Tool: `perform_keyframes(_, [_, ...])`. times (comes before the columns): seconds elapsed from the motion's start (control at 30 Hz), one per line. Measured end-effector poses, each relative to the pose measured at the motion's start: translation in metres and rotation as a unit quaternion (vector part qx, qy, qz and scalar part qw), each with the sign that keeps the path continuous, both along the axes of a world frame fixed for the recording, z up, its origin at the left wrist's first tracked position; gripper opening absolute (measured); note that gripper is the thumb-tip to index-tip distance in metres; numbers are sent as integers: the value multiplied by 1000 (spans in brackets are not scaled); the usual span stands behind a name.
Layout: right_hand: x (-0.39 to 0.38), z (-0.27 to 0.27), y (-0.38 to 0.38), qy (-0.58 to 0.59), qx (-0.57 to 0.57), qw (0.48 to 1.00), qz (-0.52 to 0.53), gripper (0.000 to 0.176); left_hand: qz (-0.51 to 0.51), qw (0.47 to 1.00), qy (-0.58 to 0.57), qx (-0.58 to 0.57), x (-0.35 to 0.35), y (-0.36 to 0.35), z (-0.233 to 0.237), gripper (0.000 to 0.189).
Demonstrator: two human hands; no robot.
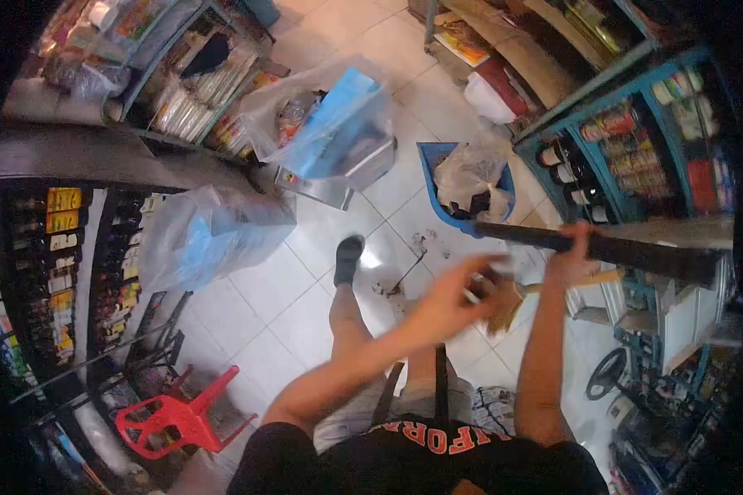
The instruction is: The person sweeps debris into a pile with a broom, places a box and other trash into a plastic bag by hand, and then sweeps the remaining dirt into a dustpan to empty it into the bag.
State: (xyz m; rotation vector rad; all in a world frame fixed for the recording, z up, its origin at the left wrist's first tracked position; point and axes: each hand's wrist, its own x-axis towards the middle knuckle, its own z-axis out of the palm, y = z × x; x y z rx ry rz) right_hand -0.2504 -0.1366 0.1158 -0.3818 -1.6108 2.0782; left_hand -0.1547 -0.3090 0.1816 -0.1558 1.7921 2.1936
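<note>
My right hand [578, 247] is wrapped round a long dark handle [524, 237] that runs to the blue dustpan [444, 213] on the floor. In the dustpan lie a crumpled clear plastic bag [466, 169] and some dark scraps. My left hand [458, 293] is curled beside the bristles of a broom [504, 312], with something dark between its fingers that is too blurred to name. The broom's yellowish handle [594, 279] passes behind my right forearm. Bits of dirt [421, 243] lie on the tiles near the dustpan.
Plastic-wrapped boxes [338, 124] and a blue-and-white bagged bundle [215, 235] stand on the left. A red plastic stool [186, 417] is at lower left. Stocked shelves [62, 239] line the left, more shelves [627, 148] the right. A black wheel-shaped part [608, 373] stands at lower right.
</note>
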Motion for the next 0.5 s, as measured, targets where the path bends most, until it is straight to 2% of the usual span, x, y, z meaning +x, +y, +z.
perform_keyframes(0.03, [-8, 26, -6, 22, 8, 1000, 10, 11, 50, 988, 21, -145, -5, -35, -11, 50])
perform_keyframes(0.07, [-16, 46, -9, 43, 16, 999, 20, 11, 125, 972, 58, -192, -11, -72, -32, 48])
perform_keyframes(0.13, [-27, 72, -7, 69, -41, 991, 108, 12, 193, 888, 30, -416, -23, -145, -70, 50])
perform_keyframes(0.17, [-31, 91, -23, 89, -7, 990, 109, 13, 204, 854, 43, -477, -33, -181, -92, 53])
perform_keyframes(0.2, [-37, 109, -31, 118, 1, 980, 159, 14, 209, 823, 22, -528, -44, -213, -105, 55])
perform_keyframes(0.23, [-41, 125, -48, 135, -12, 981, 138, 14, 210, 826, 13, -523, -54, -237, -114, 55])
perform_keyframes(0.27, [-49, 137, -53, 168, -4, 962, 214, 15, 194, 783, 7, -591, -64, -260, -122, 58])
perform_keyframes(0.3, [-55, 148, -62, 172, 30, 972, 156, 16, 174, 734, 1, -656, -73, -278, -130, 61])
perform_keyframes(0.43, [-75, 193, -94, 174, 33, 963, 201, 14, 123, 736, -2, -666, -88, -324, -181, 52])
perform_keyframes(0.5, [-86, 208, -122, 178, 67, 950, 246, 14, 57, 755, 12, -653, -86, -337, -208, 32])
